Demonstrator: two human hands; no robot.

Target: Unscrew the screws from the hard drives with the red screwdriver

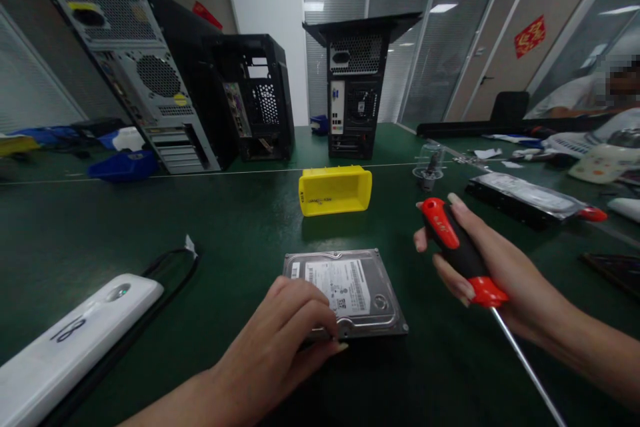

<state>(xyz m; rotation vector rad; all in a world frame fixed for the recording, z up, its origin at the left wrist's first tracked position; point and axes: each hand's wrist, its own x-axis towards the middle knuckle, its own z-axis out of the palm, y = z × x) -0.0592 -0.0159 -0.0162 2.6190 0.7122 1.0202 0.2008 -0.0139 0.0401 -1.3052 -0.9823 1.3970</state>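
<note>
Nearest, at lower left: a long white device [75, 340] marked "18", lying flat on the green table [225, 227], with a black cable [170, 267] looping just beside it.

At centre, the left hand [285, 340], palm down, fingers curled and spread over the near edge of a hard drive [350, 287]. Pressing on it rather than gripping; nothing lifted. Drive flat on the table, label side up, right in front of the person and apart from everything else.

To the right, raised above the table, the right hand [500, 273], closed loosely round the red-and-black handle of a screwdriver [463, 253]. Handle end pointing away, steel shaft running down and back toward the lower right edge; tip out of view, well clear of the drive.

Judged from this: drive steadied, tool in hand but not yet applied. Bringing the tip to a cover screw calls for turning the screwdriver about, standing it upright over the screw head, and keeping the left hand's pressure on the casing.

Further off: a yellow plastic bin [335, 190] on its side, a small clear-capped part [429, 170], and a second hard drive [525, 197] to the right. Beyond, blue bins [125, 163] at left and three open computer towers [150, 73] [260, 97] [355, 87]. At far right, another person [590, 97] seated at the table.
</note>
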